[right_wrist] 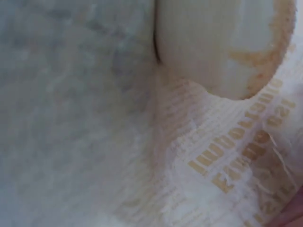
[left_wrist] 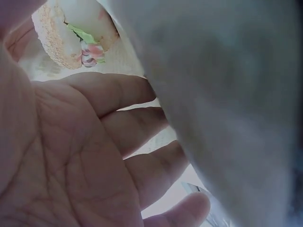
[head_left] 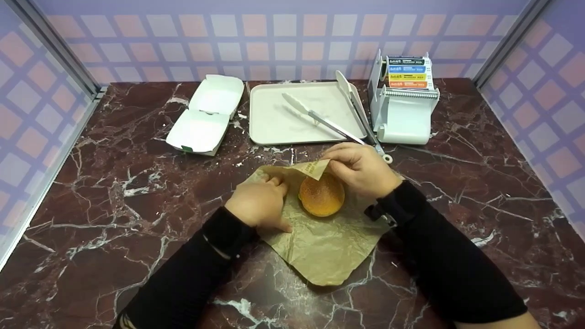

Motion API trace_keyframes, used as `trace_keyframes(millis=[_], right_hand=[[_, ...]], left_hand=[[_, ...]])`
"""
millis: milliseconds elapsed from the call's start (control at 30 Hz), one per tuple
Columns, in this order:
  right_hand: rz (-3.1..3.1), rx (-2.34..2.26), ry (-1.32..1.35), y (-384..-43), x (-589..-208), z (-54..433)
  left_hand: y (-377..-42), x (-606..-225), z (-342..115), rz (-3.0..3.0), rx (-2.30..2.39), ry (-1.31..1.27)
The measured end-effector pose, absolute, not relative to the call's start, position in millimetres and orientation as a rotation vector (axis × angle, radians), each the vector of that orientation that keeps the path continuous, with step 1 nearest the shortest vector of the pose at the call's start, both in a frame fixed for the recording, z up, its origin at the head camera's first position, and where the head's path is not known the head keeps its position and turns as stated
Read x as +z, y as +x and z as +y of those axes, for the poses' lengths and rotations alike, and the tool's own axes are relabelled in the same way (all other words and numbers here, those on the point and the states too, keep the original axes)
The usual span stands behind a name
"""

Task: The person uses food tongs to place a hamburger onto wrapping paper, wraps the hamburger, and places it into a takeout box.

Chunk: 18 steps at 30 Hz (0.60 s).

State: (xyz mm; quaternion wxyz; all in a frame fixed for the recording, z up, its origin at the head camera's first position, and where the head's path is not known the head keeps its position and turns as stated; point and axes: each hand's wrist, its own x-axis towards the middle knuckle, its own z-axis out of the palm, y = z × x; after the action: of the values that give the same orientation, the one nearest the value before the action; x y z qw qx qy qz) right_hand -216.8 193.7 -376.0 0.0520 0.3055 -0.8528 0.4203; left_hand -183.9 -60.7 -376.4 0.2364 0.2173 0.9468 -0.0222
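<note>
A sesame-bun burger [head_left: 321, 196] sits on a sheet of brown wrapping paper [head_left: 329, 260] on the counter. My right hand [head_left: 363, 169] pinches the paper's far edge between thumb and fingers, lifting a printed flap over the bun's far side. To the left of the burger, my left hand [head_left: 260, 201] rests on the paper, thumb toward me and fingers pointing away. In the left wrist view its fingers [left_wrist: 128, 94] reach to the raised paper [left_wrist: 227, 94], and green and pink filling [left_wrist: 90, 47] shows at the burger's side. Brown print [right_wrist: 236, 151] shows on the paper in the right wrist view.
An open white box [head_left: 201, 130] stands at the back left. Behind the paper lies a beige tray [head_left: 269, 123] with two long-handled spatulas [head_left: 327, 121] across it. At the back right is a dispenser [head_left: 404, 100] with coloured label rolls. Patterned walls enclose the marbled counter [head_left: 128, 219].
</note>
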Motion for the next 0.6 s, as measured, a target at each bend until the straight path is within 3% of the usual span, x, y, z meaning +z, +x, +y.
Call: trace_keyframes(millis=[600], right_hand=[[-2.87, 0.995, 1.161, -212, -364, 204]], left_hand=[[-179, -375, -60, 2.637, -0.087, 0.545]])
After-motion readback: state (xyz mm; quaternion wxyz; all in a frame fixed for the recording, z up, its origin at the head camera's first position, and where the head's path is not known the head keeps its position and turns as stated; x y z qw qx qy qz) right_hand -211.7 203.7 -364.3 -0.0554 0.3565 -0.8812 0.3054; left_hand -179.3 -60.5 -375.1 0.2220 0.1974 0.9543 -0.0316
